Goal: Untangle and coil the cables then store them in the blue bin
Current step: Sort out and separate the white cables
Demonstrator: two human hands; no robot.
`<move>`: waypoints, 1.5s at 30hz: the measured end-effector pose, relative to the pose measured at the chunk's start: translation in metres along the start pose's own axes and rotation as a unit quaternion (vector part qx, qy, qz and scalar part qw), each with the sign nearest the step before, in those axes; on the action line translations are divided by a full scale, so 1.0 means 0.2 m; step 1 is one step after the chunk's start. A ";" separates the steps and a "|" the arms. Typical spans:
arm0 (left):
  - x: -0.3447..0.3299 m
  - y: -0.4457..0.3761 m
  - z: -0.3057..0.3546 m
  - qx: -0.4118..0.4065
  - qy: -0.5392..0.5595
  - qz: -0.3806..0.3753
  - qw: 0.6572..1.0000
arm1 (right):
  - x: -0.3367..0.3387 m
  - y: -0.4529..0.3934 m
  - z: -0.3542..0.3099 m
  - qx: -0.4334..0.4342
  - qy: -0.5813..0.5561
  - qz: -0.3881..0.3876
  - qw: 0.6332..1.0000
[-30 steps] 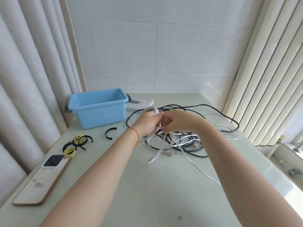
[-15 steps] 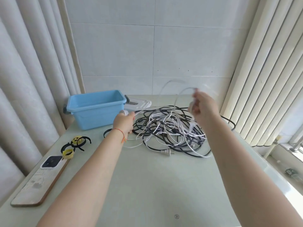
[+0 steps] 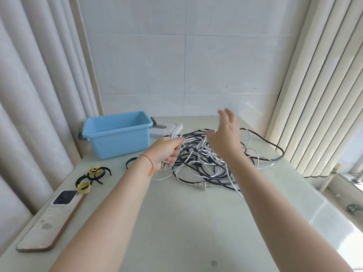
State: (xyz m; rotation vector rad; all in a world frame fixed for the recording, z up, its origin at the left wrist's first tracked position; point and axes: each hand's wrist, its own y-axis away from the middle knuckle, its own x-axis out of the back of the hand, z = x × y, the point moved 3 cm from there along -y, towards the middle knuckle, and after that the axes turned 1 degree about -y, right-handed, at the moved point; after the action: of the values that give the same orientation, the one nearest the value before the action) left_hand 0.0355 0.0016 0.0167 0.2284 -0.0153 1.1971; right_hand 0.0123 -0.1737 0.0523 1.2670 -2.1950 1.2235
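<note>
Cables (image 3: pixel 204 160), white and black, lie tangled on the counter (image 3: pixel 196 222) beside the empty blue bin (image 3: pixel 117 134). Left hand (image 3: pixel 167 152) keeps its grip clamped on a small bunch of white loops. Right hand (image 3: pixel 225 138), raised half a second ago pinching a strand, now hovers with fingers apart, apparently holding nothing. Coiling has barely begun.

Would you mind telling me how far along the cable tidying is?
Nothing is stored yet: the blue bin shows no cables inside. The left hand grips a few white cable loops; the right hand is open above the tangled pile. Untangling, coiling and binning nearly everything remains.
</note>
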 end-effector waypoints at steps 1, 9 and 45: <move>-0.02 0.00 0.02 -0.007 -0.013 -0.019 1.000 | -0.02 0.02 -0.06 0.073 -0.022 -0.025 0.997; 0.05 0.00 0.03 -0.078 0.052 0.105 0.990 | 0.01 0.00 -0.07 0.044 -0.063 -0.233 0.969; 0.17 -0.08 0.07 -0.168 0.419 0.050 0.891 | -0.08 0.05 0.06 0.053 0.126 -0.492 0.860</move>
State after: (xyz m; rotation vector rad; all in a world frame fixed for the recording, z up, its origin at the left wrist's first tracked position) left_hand 0.0647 0.0243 0.0311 -0.6134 0.5233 1.2935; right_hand 0.0151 -0.1720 0.0304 1.7879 -1.0000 0.9633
